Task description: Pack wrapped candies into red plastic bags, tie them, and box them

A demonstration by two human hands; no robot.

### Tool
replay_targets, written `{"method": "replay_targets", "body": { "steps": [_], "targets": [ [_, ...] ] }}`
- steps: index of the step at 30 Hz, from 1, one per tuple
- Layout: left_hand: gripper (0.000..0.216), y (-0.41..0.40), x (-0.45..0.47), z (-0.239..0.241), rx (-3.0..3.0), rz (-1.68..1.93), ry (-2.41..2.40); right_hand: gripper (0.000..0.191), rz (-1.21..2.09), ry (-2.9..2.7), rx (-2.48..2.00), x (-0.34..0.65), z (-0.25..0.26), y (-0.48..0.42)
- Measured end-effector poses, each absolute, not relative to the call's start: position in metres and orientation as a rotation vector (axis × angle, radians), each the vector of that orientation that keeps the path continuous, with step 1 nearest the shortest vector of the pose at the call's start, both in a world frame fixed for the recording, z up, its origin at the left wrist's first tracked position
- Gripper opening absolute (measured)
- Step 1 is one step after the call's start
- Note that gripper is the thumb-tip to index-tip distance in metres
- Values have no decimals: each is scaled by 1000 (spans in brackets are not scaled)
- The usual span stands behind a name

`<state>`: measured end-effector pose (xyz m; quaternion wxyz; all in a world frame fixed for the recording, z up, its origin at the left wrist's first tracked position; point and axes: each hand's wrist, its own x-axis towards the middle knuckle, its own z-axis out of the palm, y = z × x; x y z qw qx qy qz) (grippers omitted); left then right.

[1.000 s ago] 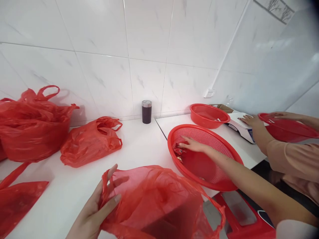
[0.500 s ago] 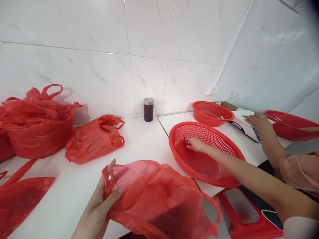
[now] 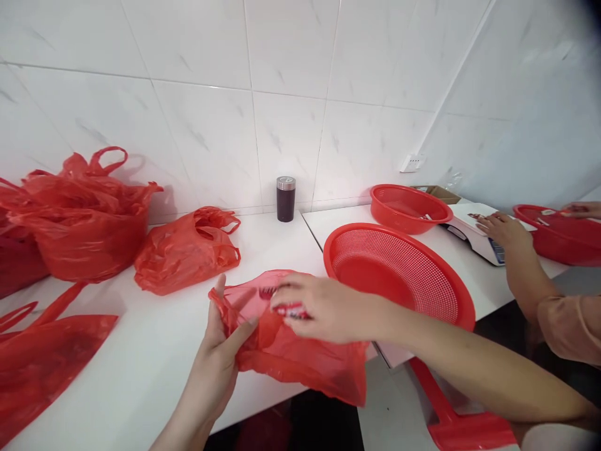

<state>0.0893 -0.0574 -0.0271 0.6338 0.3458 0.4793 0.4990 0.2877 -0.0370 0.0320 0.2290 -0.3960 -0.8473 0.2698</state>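
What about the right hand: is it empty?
No, the right hand holds a small red-and-white packet at the mouth of the bag in the left hand.

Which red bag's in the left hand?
The front-centre bag, gripped at its mouth by the left hand; the other red bags rest on the table.

Workroom or shop back room, can't tell which: tiled wall, white tables, scale, red plastic baskets, red carrier bags.
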Motion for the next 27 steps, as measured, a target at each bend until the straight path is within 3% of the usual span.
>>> {"method": "replay_targets", "body": {
  "steps": [3,5,9,11,14,17,21,27],
  "targets": [
    [92,-55,83,-30,863,1157,1123,39,704,-2377,-1139,295,21,-41],
    [88,-54,76,-33,923,1141,1151,33,677,-2177,-1219,322,23,-37],
    [72,-57,61,-41,1031,1111,1223,30,521,-1962,-1732,392,12,-33],
    [63,-61,56,-45,1078,1066,1260,34,626,-2037,-1924,417,-13,-37],
    [48,-68,49,-52,1190,996,1291,7,836,-2013,-1956,432,-55,-45],
    [36,-73,38,-56,1339,970,1310,14,989,-1985,-1969,435,-71,-40],
    [31,-79,17,-55,1416,910,1343,9,843,-1968,-1893,424,-31,-20],
    [22,-87,-1,-46,1443,842,1337,5,818,-1940,-1190,304,24,-47]
  ]
}}
